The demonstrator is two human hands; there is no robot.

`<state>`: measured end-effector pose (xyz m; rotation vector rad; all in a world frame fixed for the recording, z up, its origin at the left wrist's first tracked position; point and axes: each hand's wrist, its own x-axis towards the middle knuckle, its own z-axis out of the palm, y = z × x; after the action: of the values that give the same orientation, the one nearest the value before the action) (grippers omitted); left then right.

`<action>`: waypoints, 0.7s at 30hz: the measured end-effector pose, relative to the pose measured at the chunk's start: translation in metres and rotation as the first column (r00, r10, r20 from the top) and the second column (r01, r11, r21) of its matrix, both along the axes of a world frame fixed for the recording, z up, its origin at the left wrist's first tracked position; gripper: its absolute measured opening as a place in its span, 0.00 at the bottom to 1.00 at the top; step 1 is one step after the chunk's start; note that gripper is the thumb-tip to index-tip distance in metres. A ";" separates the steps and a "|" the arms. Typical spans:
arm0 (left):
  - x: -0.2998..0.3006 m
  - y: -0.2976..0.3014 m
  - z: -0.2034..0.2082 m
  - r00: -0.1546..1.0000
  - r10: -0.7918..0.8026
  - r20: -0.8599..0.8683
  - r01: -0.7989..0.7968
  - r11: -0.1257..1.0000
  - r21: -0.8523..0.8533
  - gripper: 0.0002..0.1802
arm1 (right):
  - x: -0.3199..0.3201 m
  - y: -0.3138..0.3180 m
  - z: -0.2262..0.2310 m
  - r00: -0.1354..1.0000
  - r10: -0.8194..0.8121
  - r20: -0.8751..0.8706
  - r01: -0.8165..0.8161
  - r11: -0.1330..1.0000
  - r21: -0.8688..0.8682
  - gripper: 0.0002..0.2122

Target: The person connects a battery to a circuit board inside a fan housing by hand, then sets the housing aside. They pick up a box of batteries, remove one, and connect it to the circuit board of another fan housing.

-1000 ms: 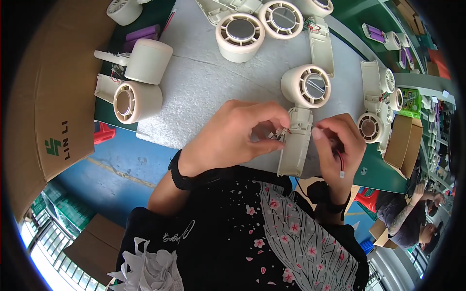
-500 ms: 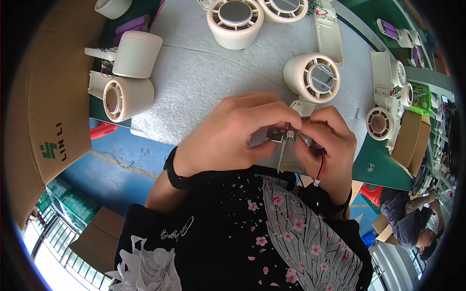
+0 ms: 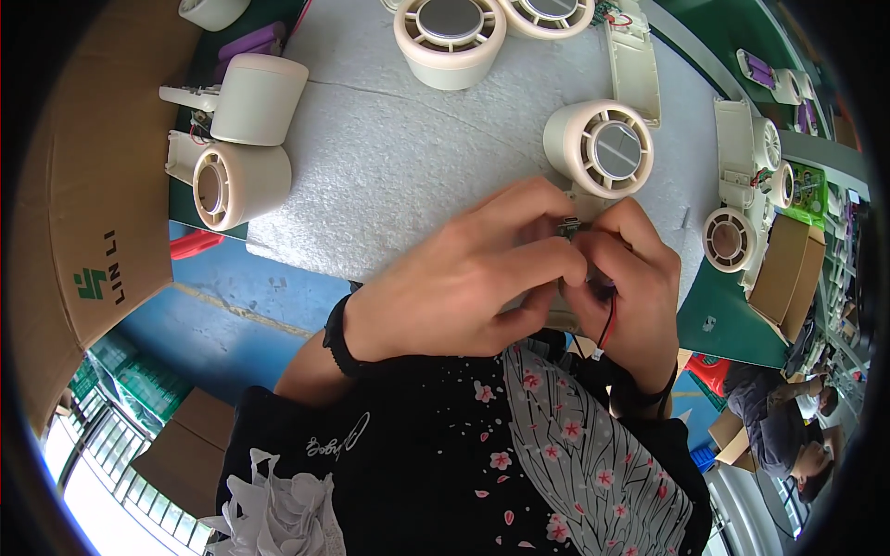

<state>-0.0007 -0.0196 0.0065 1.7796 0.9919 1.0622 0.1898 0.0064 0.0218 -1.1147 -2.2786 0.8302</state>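
Observation:
My left hand [image 3: 477, 273] is closed, its thumb and fingertips pinching around a small green circuit board [image 3: 568, 226] with a metal socket. Against it, my right hand [image 3: 632, 273] is closed too, fingers curled. A pair of red and black wires [image 3: 609, 324] runs out from its fingers and ends in a small white plug [image 3: 597, 354]. Just beyond both hands lies a cream handheld fan [image 3: 565, 144], its round head turned up with a shiny disc in the centre. Its open handle shell is mostly hidden beneath my hands.
White foam sheet [image 3: 371, 176] covers the table. More cream fan heads [image 3: 450, 69] stand at the far side, others [image 3: 250, 185] at the left near purple battery cells [image 3: 252, 42]. Opened fans [image 3: 728, 236] and a small carton [image 3: 786, 273] are at the right. A large cardboard box [image 3: 88, 185] borders the left.
My left fingers have shifted and curled over the circuit board, which has tilted and moved slightly away from me, showing its socket end. My right hand stays nearly in place.

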 end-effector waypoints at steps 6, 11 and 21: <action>0.000 0.002 -0.008 0.996 0.056 0.073 -0.057 0.998 0.014 0.17 | 0.002 0.000 -0.002 1.000 0.013 -0.017 -0.013 1.000 0.002 0.10; -0.006 0.003 -0.008 0.985 0.065 0.161 -0.049 0.994 -0.097 0.16 | 0.005 -0.003 0.007 1.000 -0.028 0.012 0.029 0.989 -0.147 0.12; -0.012 0.011 -0.008 0.985 -0.021 0.169 0.042 0.992 -0.122 0.17 | 0.026 0.000 -0.007 0.978 0.030 -0.205 -0.038 0.999 -0.038 0.16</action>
<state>-0.0129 -0.0087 -0.0018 1.5729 0.9040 1.0866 0.2154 0.0061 0.0151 -0.9626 -2.1242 0.9628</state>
